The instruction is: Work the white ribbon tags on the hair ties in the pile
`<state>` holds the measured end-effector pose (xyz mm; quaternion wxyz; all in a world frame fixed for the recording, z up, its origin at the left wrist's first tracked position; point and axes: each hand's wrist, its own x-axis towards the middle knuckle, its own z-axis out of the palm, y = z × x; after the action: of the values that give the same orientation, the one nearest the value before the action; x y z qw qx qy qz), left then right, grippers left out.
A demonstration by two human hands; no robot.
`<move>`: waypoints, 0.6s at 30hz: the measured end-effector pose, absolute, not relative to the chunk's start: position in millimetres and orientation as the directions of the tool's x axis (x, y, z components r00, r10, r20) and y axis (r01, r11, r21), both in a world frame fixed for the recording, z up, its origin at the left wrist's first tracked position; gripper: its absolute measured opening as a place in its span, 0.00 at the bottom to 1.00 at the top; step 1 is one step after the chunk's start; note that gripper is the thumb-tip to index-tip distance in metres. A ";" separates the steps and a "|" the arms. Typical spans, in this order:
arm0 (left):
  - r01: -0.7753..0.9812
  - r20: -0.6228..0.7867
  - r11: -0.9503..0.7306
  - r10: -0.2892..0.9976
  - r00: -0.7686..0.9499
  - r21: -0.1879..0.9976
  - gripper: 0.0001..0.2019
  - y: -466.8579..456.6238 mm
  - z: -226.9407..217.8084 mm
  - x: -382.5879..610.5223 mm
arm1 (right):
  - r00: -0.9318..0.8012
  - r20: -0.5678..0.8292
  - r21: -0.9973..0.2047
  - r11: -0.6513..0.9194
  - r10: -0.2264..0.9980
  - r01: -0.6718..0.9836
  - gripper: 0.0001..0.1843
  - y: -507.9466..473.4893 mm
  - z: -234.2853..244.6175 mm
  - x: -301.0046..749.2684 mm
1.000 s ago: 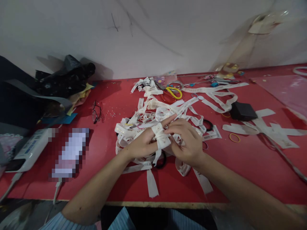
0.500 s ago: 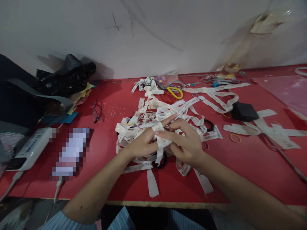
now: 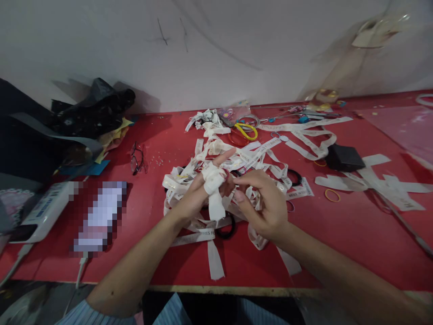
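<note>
My left hand [image 3: 198, 192] hovers over a tangle of white printed ribbons [image 3: 233, 162] on the red table [image 3: 162, 140]. A white ribbon strip [image 3: 214, 189] is wound around its fingers, one end hanging down, the index finger pointing out. My right hand [image 3: 262, 203] is just to the right, fingers curled and pinched close to the wrapped strip; what it pinches is too small to make out. A black ring [image 3: 226, 230] lies under the hands.
Glasses [image 3: 135, 158], a black bag [image 3: 91, 110], a white device [image 3: 40, 210] and a blurred object [image 3: 99, 214] lie left. Yellow scissors [image 3: 246, 130], a black box [image 3: 343, 157], rubber bands [image 3: 330, 195] and ribbon cut-offs [image 3: 382, 183] lie right. The table's front edge [image 3: 219, 289] is near.
My left hand has lifted and tipped up, with the ribbon now bunched around its fingers. My right hand has drawn back from it and curled into a pinch.
</note>
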<state>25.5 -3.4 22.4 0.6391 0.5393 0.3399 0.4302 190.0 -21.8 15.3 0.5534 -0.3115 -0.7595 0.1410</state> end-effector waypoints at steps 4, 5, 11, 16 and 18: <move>-0.345 0.065 0.086 0.913 0.402 0.935 0.34 -4.2 32.1 30.1 | -0.270 0.710 -0.597 0.759 0.650 0.259 0.06 -23.6 11.9 187.7; -0.339 0.083 0.065 0.910 0.405 0.938 0.33 -4.6 32.1 30.5 | -0.297 0.695 -0.606 0.756 0.655 0.249 0.05 -23.8 11.2 187.6; 0.009 0.237 -0.254 0.914 0.331 0.967 0.28 -4.7 14.8 23.6 | -0.333 0.496 -0.829 0.551 0.802 0.090 0.10 -24.6 11.7 187.3; 0.058 0.362 -0.412 0.852 0.379 0.909 0.30 -0.2 4.7 20.7 | -0.371 0.261 -0.963 0.210 0.891 -0.171 0.11 -22.6 11.4 182.6; 0.066 0.358 -0.414 0.847 0.393 0.908 0.30 0.1 3.8 21.2 | -0.373 0.228 -0.961 0.147 0.900 -0.233 0.11 -21.9 11.4 180.5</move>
<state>21.2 0.1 3.8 0.4359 0.7116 0.3207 0.4481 180.5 -21.9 11.4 0.4819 -0.2854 -0.5843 0.5873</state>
